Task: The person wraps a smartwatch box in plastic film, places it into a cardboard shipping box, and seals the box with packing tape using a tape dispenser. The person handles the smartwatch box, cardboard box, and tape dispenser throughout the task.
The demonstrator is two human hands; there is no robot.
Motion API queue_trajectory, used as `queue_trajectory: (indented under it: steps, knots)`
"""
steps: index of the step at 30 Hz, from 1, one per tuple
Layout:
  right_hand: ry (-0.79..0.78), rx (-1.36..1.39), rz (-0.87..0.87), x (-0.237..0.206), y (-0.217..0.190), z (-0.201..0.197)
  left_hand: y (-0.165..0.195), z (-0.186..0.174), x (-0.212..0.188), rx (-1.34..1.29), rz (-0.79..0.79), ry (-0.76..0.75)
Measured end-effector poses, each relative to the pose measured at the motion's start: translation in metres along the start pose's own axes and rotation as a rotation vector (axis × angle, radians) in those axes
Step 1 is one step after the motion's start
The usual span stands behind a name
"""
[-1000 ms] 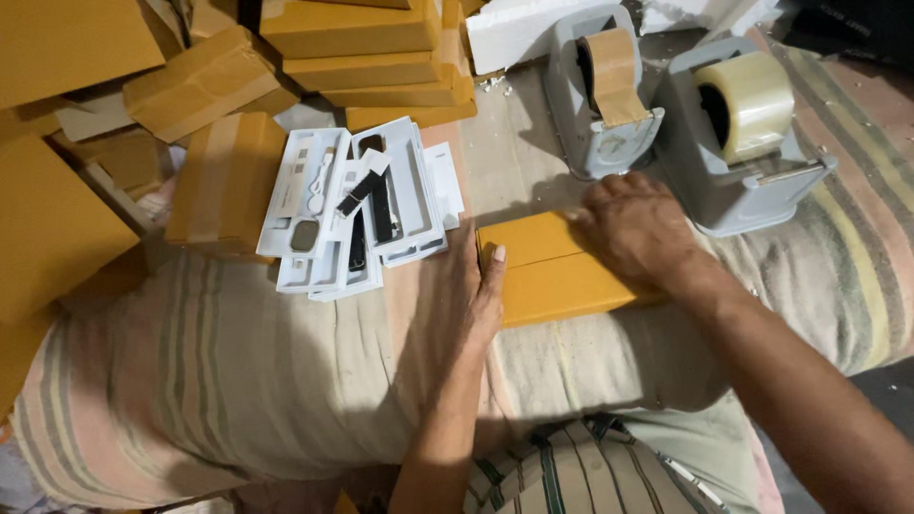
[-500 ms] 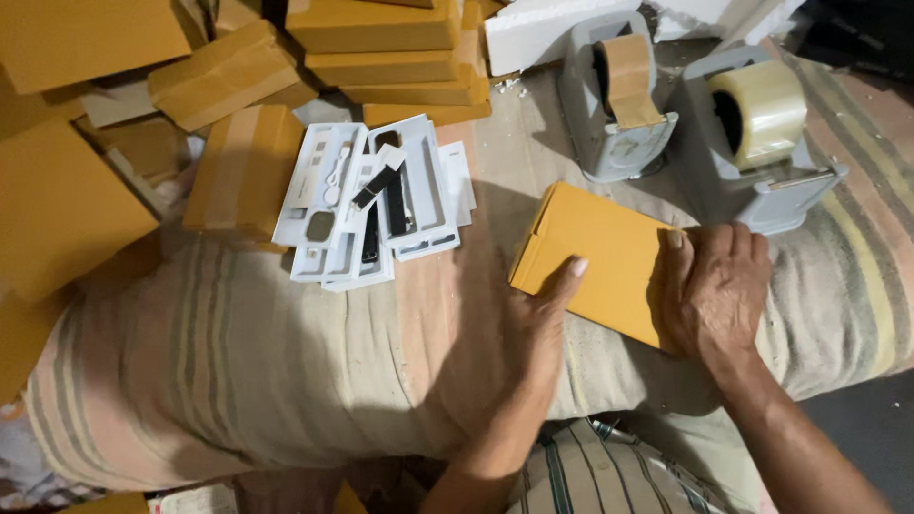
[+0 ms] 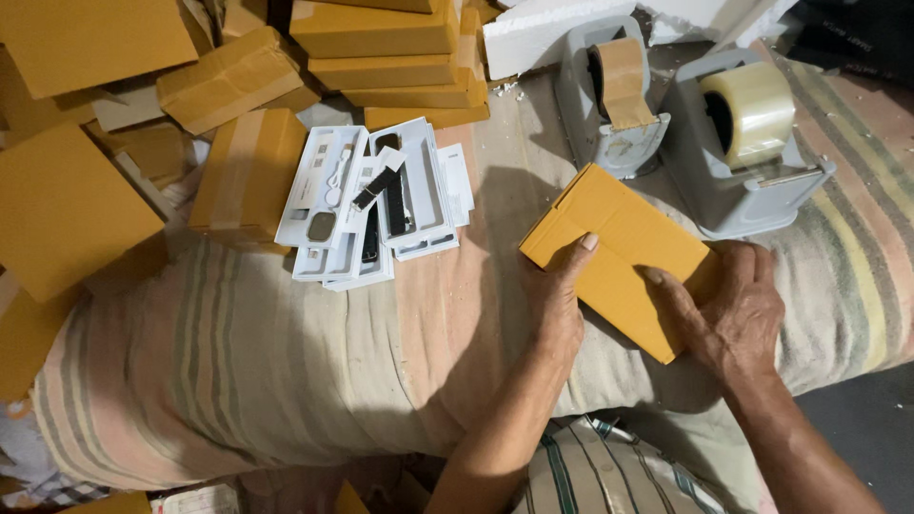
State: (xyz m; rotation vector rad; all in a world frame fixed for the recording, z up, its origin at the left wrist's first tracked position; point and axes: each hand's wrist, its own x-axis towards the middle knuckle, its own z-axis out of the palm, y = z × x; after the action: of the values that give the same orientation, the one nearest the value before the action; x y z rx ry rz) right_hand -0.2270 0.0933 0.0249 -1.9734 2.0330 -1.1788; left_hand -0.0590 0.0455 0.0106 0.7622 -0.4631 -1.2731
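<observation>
box [image 3: 619,252]: laid flat on the cushion [image 3: 286,381], pinned between left hand [image 3: 557,300] and right hand [image 3: 733,314]
tape dispensers [image 3: 738,157]: parked side by side just behind the box
trays [image 3: 371,205]: stacked left of the box, well apart from it
packed boxes [image 3: 381,48]: piled behind and left of the trays

Striped cushion [image 3: 238,381] as work surface. On it: white trays [image 3: 371,205], two tape dispensers [image 3: 733,152], flat box [image 3: 619,252], brown boxes [image 3: 248,171].
</observation>
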Motion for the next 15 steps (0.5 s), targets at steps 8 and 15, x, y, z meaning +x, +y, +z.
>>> queue_trajectory:
  steps: [8,15]
  knots:
    - [-0.205,-0.146,0.196,0.0,-0.017,-0.01,0.012,0.002,0.017,0.075,-0.124,-0.107]
    - [-0.206,-0.246,0.07,-0.026,-0.033,-0.009,0.02,-0.014,0.039,0.15,-0.213,-0.253]
